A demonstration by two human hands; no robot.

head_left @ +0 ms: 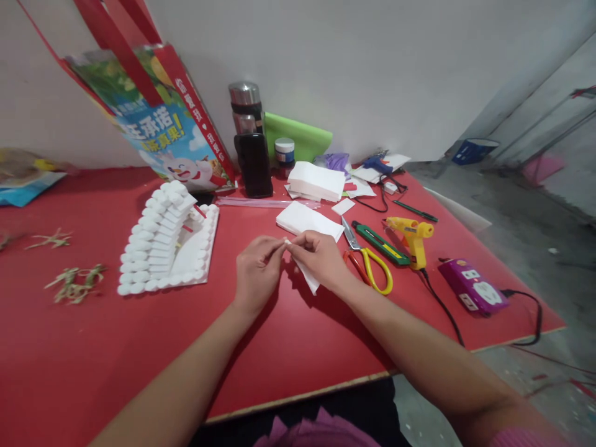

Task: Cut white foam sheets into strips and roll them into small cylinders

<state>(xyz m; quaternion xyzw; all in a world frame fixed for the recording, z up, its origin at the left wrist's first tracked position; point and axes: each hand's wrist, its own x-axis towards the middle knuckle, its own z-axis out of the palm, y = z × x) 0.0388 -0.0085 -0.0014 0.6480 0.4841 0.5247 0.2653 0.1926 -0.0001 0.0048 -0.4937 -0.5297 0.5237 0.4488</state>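
Both hands meet over the middle of the red table. My left hand pinches the upper end of a strip of white paper between thumb and forefinger. Opposite it, my right hand grips the same end, with its fingertips touching those of the left. The strip hangs down below the right fingers, its lower end above the tabletop. A folded stack of white paper lies just behind the hands. Scissors with red and yellow handles rest to the right of my right hand.
On the red table, a white layered model and straw figures are at left. A green cutter, yellow glue gun and purple power socket lie right. A bag, phone and flask stand behind.
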